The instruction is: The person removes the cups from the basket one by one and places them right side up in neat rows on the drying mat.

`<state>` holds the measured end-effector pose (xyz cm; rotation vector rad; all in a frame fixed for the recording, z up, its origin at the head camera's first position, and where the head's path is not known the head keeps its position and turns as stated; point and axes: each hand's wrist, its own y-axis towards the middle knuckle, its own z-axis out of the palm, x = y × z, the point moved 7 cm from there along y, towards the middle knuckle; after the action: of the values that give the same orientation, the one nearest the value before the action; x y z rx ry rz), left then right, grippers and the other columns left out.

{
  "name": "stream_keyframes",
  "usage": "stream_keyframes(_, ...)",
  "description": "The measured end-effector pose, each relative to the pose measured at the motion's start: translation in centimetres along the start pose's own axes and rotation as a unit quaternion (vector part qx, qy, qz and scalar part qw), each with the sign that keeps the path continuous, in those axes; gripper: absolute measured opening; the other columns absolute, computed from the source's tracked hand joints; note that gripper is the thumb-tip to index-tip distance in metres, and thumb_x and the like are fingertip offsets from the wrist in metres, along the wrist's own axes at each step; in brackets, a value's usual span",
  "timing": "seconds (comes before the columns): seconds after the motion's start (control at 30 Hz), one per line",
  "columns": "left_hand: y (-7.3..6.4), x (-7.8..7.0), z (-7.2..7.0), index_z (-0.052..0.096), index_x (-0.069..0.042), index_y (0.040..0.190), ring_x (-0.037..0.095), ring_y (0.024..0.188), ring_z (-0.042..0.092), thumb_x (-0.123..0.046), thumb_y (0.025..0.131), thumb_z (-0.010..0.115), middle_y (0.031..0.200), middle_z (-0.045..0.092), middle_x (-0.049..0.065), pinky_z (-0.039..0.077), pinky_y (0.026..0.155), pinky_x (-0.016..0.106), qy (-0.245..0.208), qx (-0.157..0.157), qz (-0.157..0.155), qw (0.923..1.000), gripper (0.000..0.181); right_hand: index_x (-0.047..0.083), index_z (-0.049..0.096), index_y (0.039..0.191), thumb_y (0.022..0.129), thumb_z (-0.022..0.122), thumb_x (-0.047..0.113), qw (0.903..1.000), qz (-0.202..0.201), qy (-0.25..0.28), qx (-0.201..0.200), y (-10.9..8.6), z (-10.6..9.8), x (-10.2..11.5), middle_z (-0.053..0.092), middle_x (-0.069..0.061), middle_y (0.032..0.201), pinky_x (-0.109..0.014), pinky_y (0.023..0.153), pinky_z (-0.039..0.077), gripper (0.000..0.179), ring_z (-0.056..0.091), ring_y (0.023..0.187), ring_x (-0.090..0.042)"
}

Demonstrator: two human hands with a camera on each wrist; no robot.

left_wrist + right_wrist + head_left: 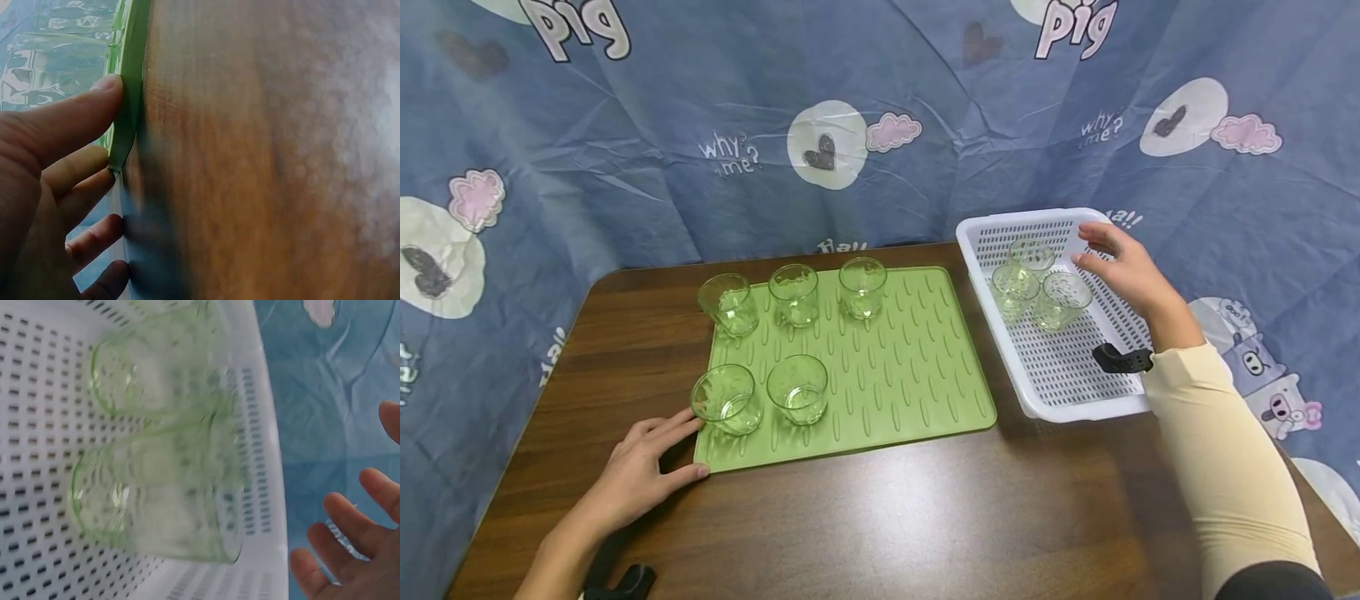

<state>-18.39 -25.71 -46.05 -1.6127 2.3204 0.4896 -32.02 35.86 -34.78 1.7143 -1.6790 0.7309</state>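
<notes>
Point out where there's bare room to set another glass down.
Free: the right part of the green mat, beside its five glasses; the table in front of the mat; the near left of the basket, in front of its three glasses. Crowded: the mat's left part, with the left hand at its near corner; the basket's far left.

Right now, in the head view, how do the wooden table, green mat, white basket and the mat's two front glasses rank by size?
Largest to smallest, as they look:
1. Wooden table
2. Green mat
3. White basket
4. Left front glass and right front glass: too alike to rank.
</notes>
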Motion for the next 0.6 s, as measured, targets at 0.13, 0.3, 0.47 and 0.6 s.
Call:
stream_keyframes(0.13,-0.1,0.1,0.0,0.064,-0.004,0.129,0.041,0.118,0.047,-0.030,0.074,0.086,0.140,0.056,0.024,0.036,0.084,0.066,-0.003,-0.001,0.001,1.0000,0.064,0.001,0.032,0.153,0.100,0.056,0.023,0.9999,0.012,0.011,0.004,0.5,0.2,-1.2,0.036,-0.028,0.155,-0.046,0.117,0.032,0.062,0.034,0.143,-0.043)
stream_keyframes(0.3,0.0,0.1,-0.1,0.064,-0.004,0.129,0.040,0.118,0.047,-0.029,0.074,0.086,0.140,0.056,0.025,0.036,0.084,0.066,-0.005,-0.004,0.000,1.0000,0.064,-0.001,0.018,0.157,0.098,0.059,0.019,0.9970,0.038,0.015,0.066,1.3,1.7,-2.4,0.022,-0.029,0.161,-0.058,0.120,0.023,0.073,0.022,0.148,-0.048)
stream_keyframes(0.47,0.0,0.2,0.0,0.063,-0.004,0.130,0.041,0.119,0.046,-0.031,0.075,0.085,0.141,0.055,0.024,0.035,0.085,0.066,-0.006,0.003,-0.004,1.0000,0.065,-0.003,0.008,0.158,0.094,0.065,0.015,0.9901,0.052,-0.012,0.130,1.2,3.2,-3.3,0.013,-0.033,0.162,-0.063,0.120,0.017,0.087,0.014,0.148,-0.053)
stream_keyframes(0.6,0.1,0.2,0.0,0.064,-0.004,0.129,0.040,0.118,0.047,-0.030,0.074,0.086,0.140,0.056,0.024,0.035,0.084,0.066,-0.005,-0.003,0.001,1.0000,0.065,-0.003,0.007,0.157,0.091,0.068,0.014,0.9864,0.052,-0.019,0.155,0.8,3.8,-3.6,0.013,-0.037,0.160,-0.065,0.118,0.017,0.092,0.013,0.148,-0.055)
